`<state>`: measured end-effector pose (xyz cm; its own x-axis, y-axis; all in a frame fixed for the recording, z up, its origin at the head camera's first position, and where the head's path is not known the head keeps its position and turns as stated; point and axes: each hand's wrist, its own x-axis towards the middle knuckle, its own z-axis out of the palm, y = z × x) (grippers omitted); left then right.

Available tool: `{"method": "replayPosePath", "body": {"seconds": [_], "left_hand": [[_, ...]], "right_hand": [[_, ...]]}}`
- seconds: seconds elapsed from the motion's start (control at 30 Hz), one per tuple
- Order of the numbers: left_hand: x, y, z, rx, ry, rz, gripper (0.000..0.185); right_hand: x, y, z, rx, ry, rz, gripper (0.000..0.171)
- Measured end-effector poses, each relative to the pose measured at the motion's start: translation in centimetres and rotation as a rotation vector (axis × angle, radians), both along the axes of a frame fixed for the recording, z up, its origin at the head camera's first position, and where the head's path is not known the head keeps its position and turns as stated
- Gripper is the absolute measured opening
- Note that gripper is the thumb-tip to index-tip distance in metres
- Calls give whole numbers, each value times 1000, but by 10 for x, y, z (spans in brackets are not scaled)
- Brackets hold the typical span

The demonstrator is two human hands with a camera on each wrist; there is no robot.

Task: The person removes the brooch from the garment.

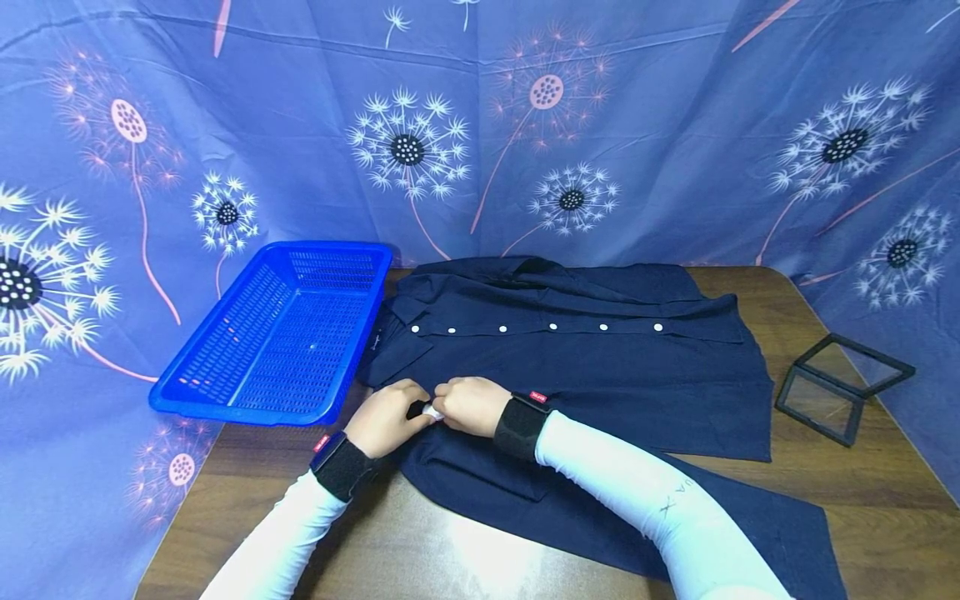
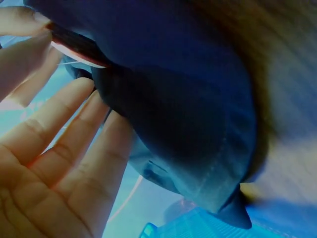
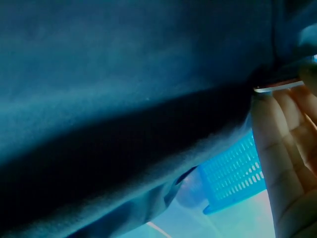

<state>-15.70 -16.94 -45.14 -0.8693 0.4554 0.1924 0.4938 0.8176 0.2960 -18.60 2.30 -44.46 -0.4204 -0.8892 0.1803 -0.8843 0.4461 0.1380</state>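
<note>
A navy shirt (image 1: 570,358) with white buttons down its front lies spread on the table, collar to the left and one sleeve (image 1: 615,517) toward me. At the shirt's near shoulder, my left hand (image 1: 386,417) and right hand (image 1: 472,404) meet fingertip to fingertip. Between them they pinch a small white piece (image 1: 432,412) at the navy fabric; I cannot tell what it is. Its edge (image 2: 79,54) shows thin, pale and reddish in the left wrist view. Some left fingers (image 2: 64,151) stretch along the cloth. Fingers largely cover the piece.
A blue plastic basket (image 1: 347,367) stands left of the shirt, close to its collar. To the right, a black hinged frame with clear panes (image 1: 827,402) lies on the wooden table (image 1: 900,475). A dandelion-patterned cloth (image 1: 480,125) hangs behind the table.
</note>
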Motion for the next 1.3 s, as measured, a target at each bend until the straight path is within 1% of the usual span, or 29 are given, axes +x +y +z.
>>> {"method": "replayPosePath", "body": {"seconds": [0.17,0.33,0.43,0.63,1.03,1.13,1.3], "left_hand": [[1,1,4,3,40,4,22],[2,2,8,23,64,6,19],[2,2,8,40,71,1,16],[1,3,6,49,78,5,8],[0,2,6,49,110,13,7],[0,3,6,56,114,17,8],[-2,4,7,81,103,25,7]], "right_hand": [[-2,3,1,-58,-1,1,9],[-6,4,1,-115,-35,-8,7],[-7,4,1,-138,-50,-18,8],[-7,2,-1,-176,-37,-35,10],[-6,1,-4,-232,-43,-86,13],[-6,1,-5,-250,-62,-98,13],[-8,2,-6,-303,-170,-141,10]]}}
